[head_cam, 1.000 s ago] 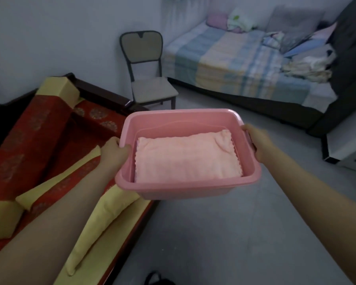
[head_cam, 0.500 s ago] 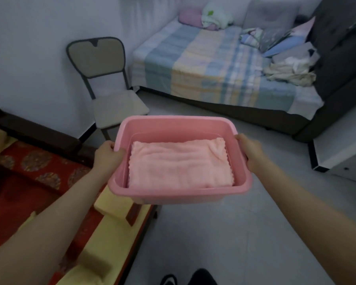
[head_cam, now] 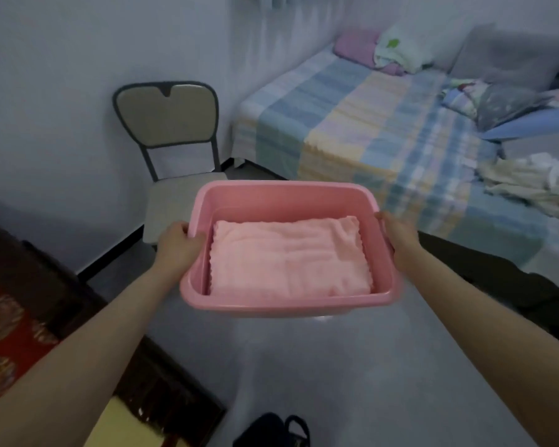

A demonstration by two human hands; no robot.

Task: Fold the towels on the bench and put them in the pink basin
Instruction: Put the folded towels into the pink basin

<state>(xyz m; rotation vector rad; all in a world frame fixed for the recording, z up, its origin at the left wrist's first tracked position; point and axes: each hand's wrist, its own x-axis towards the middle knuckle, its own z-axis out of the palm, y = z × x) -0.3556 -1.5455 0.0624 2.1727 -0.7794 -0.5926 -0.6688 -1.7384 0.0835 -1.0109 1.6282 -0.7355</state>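
Little of the bench [head_cam: 10, 337] shows and no loose towel on it, so the task looks near done. The pink basin [head_cam: 284, 305] hangs over the floor, mouth up, long axis left-right, w/ the folded towel [head_cam: 288, 259] flat inside on the same axis. The left grip [head_cam: 178, 250] & right grip [head_cam: 399, 241] each clasp a short-end rim.

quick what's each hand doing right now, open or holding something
Left hand: closed on the left rim of the pink basin, holding it.
Right hand: closed on the right rim of the pink basin, holding it.
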